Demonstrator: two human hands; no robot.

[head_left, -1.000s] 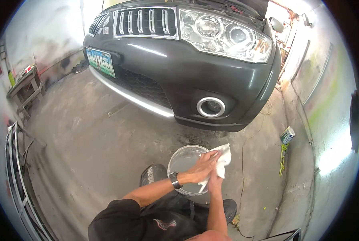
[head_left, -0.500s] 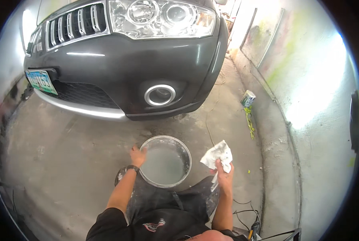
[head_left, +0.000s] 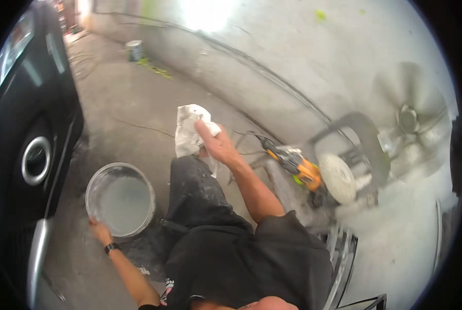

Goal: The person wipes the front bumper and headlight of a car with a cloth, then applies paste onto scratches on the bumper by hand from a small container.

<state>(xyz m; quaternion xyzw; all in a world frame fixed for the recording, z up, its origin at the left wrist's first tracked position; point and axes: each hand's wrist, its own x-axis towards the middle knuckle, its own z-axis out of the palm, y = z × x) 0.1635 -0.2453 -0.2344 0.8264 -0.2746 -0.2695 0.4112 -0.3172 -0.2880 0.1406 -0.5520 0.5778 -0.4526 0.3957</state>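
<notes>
In my right hand [head_left: 216, 139] is a crumpled white cloth [head_left: 188, 135] with grey smudges, pinched under the thumb above my right knee. A thin white strip hangs below that hand. A round bucket [head_left: 120, 165] of cloudy greyish water [head_left: 121, 202] stands on the floor to my left. My left hand [head_left: 102, 231], with a dark watch at the wrist, is at the bucket's near left rim; its fingers appear curled against the edge, partly hidden. The dark grey car [head_left: 50, 111] with its ringed fog lamp [head_left: 36, 160] rises just beyond the bucket on the left.
On the right, an orange and black polisher [head_left: 307, 173] with a white fluffy pad [head_left: 337, 178] lies beside a standing fan [head_left: 408, 119]. A can [head_left: 134, 50] and yellow-green scraps [head_left: 156, 68] sit by the wall [head_left: 272, 57]. A cord [head_left: 143, 125] crosses the floor.
My view has swung to the right, bringing the polisher and fan into sight. The left hand has shifted along the bucket's rim toward its near side. The right hand still holds the cloth.
</notes>
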